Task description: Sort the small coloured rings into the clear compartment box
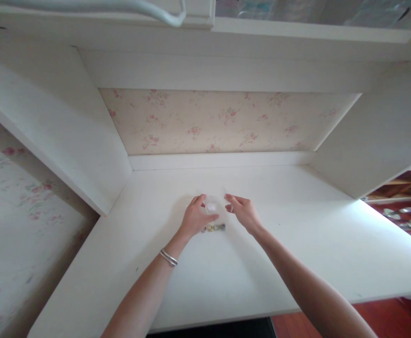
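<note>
My left hand, with silver bangles at the wrist, curls its fingers and thumb around a small clear plastic container whitish in the middle. To its right my right hand is closed in a pinch near the container, apart from my left hand. A faint clear edge shows by its fingertips, too indistinct to name. Just below the container, a short row of small round gold and silver metallic pieces lies on the white desktop. My left thumb is just above them; their exact kind is too small to tell.
White side panels and an overhead shelf frame the desk. Behind is floral wallpaper. A pale cable or tube runs along the top left. Beyond the right edge several shiny objects sit on a lower level.
</note>
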